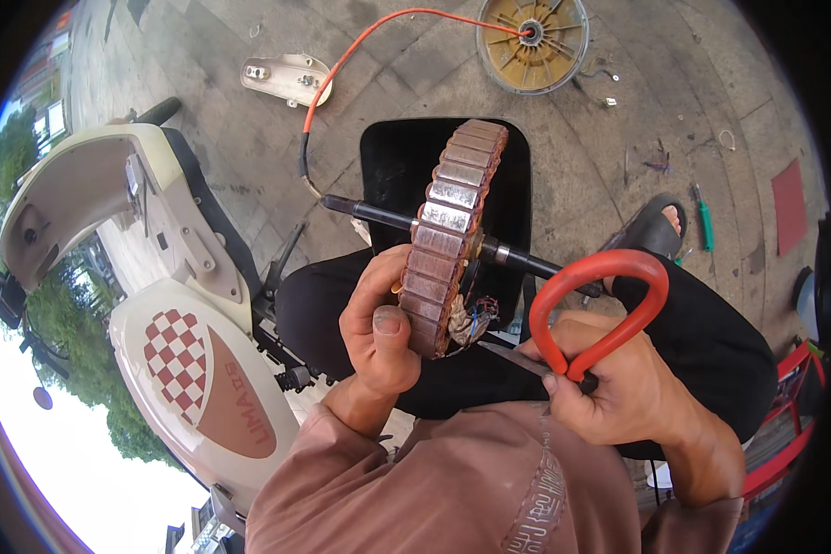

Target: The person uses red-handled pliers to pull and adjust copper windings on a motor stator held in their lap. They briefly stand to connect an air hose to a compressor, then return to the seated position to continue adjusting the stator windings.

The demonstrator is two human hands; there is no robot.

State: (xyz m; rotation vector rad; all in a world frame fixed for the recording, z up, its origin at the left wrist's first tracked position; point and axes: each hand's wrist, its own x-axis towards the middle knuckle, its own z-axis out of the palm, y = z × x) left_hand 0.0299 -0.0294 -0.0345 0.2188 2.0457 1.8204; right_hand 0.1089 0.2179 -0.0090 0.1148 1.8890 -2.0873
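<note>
My left hand [379, 332] grips the lower rim of a ring-shaped motor stator [448, 222], with thumb and fingers around its edge. Metal segments and copper windings line the rim, and a dark axle [383, 214] passes through the middle. A red-orange cable [360, 42] runs from the axle's left end. In my right hand [609, 379] is a pair of scissors [609, 265] with red loop handles, my fingers closed around them. Their blades point left toward a bundle of thin wires [475, 319] at the stator's lower side. Whether the tips touch the wires I cannot tell.
Behind the stator is a black panel [388, 152]. On the paving lie a round motor cover [549, 69], a pale cover plate [286, 78], a green screwdriver [705, 220] and a red sheet [788, 208]. A cream scooter [189, 351] stands close on the left.
</note>
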